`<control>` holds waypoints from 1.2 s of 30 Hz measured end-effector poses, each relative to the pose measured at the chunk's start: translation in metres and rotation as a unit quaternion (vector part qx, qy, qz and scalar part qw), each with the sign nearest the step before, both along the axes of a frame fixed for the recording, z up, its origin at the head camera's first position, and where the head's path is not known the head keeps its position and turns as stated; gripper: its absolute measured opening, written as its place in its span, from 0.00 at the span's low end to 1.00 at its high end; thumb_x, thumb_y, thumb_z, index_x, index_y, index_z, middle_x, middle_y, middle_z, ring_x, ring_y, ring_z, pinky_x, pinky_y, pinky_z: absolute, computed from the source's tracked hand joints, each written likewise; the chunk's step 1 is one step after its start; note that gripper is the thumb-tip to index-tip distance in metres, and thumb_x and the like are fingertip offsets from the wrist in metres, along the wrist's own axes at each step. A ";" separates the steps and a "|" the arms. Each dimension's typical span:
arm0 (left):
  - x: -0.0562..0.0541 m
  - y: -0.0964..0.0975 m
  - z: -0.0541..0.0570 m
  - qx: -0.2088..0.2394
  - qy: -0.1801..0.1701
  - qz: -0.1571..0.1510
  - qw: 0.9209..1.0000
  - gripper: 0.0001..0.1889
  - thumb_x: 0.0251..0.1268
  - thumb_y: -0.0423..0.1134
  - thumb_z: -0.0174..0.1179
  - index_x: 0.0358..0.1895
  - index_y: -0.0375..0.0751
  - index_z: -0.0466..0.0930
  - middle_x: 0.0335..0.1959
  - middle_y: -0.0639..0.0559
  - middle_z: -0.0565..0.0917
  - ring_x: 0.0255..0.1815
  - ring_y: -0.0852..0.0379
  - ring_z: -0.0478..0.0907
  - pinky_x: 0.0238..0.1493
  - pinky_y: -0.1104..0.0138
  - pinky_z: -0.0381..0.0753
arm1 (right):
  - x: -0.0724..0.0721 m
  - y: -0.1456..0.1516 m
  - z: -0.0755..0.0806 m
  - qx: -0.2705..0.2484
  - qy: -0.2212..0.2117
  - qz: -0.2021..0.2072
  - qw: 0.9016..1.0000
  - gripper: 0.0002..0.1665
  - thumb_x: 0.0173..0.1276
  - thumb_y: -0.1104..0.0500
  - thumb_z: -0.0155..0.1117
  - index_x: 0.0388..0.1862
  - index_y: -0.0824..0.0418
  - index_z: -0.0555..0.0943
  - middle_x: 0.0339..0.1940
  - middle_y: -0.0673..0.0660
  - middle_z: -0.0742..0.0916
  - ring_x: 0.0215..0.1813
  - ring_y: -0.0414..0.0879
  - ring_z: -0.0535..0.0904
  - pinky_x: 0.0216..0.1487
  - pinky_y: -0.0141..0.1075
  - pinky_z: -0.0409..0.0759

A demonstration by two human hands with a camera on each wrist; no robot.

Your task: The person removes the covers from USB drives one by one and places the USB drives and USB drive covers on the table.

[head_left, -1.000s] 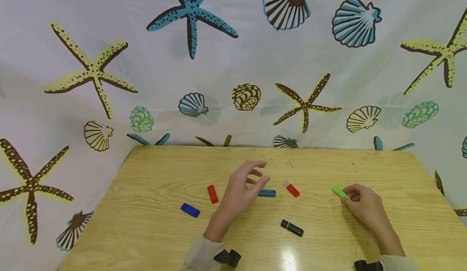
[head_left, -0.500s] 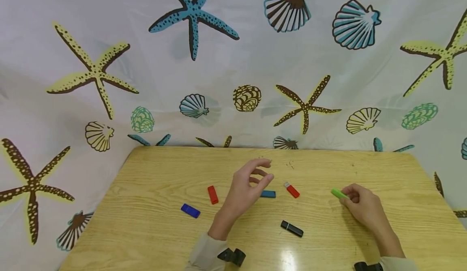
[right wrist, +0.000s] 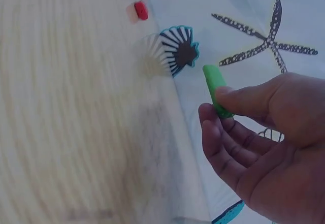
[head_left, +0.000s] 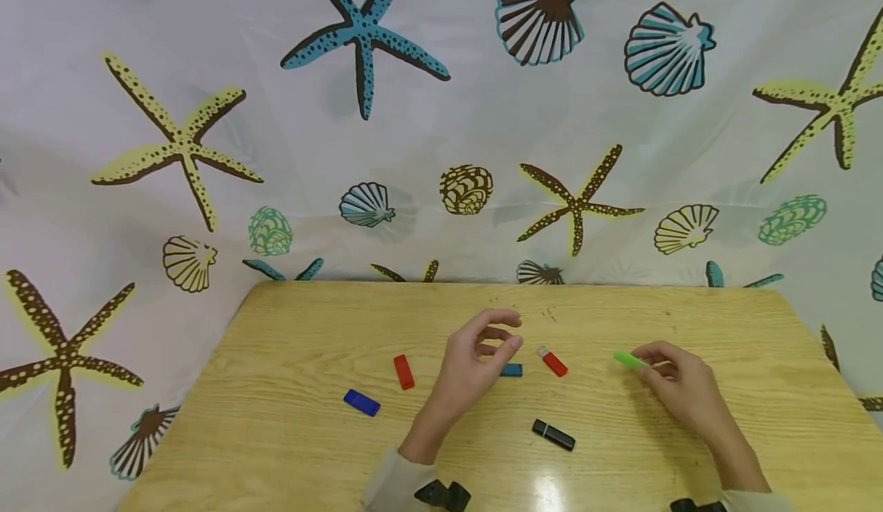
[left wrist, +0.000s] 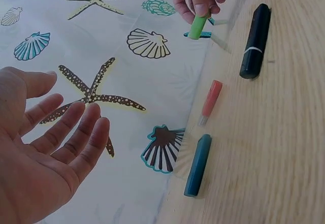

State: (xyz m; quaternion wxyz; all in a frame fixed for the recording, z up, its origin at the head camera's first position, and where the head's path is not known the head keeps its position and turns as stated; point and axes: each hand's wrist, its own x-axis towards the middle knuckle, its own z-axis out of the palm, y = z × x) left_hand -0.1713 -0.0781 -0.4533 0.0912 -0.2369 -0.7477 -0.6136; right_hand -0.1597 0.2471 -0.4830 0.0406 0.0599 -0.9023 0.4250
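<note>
Between thumb and fingers, my right hand [head_left: 679,380] pinches a green USB stick [head_left: 629,359] above the right part of the table; its near end is hidden by the fingers. The right wrist view shows the stick [right wrist: 215,89] tilted in that grip. My left hand [head_left: 476,359] hovers with loosely bent fingers and holds nothing. Partly behind its thumb lies a teal USB stick [head_left: 511,370]. Between the hands is a red USB stick [head_left: 553,362] with its metal plug bare. A black USB stick [head_left: 553,434] with a pale band lies nearer to me.
To the left of my left hand, a second red stick [head_left: 404,372] and a blue stick [head_left: 362,402] lie on the wooden table [head_left: 276,451]. A white cloth [head_left: 428,136] with starfish and shell prints hangs behind the table's far edge.
My right hand has raised the green USB stick off the table and shifted it slightly left. My left hand has drifted a little to the right, still holding nothing.
</note>
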 end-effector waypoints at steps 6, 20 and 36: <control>0.004 0.005 0.000 0.033 -0.017 -0.013 0.999 0.13 0.75 0.35 0.63 0.59 0.44 0.82 0.57 0.47 0.83 0.50 0.49 0.84 0.47 0.55 0.88 | 0.005 -0.018 0.015 -0.050 0.001 0.025 0.998 0.13 0.75 0.64 0.66 0.55 0.64 0.84 0.49 0.62 0.87 0.41 0.51 0.88 0.35 0.36 0.87; 0.009 0.015 -0.005 0.051 -0.046 -0.046 0.997 0.12 0.74 0.34 0.63 0.57 0.42 0.82 0.55 0.42 0.83 0.53 0.48 0.83 0.48 0.57 0.88 | 0.018 -0.055 0.036 -0.108 0.026 0.068 0.991 0.10 0.77 0.63 0.64 0.53 0.63 0.84 0.37 0.56 0.88 0.36 0.47 0.87 0.38 0.42 0.89; 0.017 0.027 -0.012 0.084 -0.107 -0.105 0.985 0.14 0.73 0.30 0.64 0.58 0.37 0.81 0.56 0.40 0.81 0.53 0.40 0.83 0.47 0.60 0.89 | 0.027 -0.077 0.045 -0.167 0.016 0.110 0.980 0.10 0.75 0.67 0.64 0.53 0.65 0.82 0.44 0.60 0.88 0.37 0.44 0.85 0.38 0.40 0.89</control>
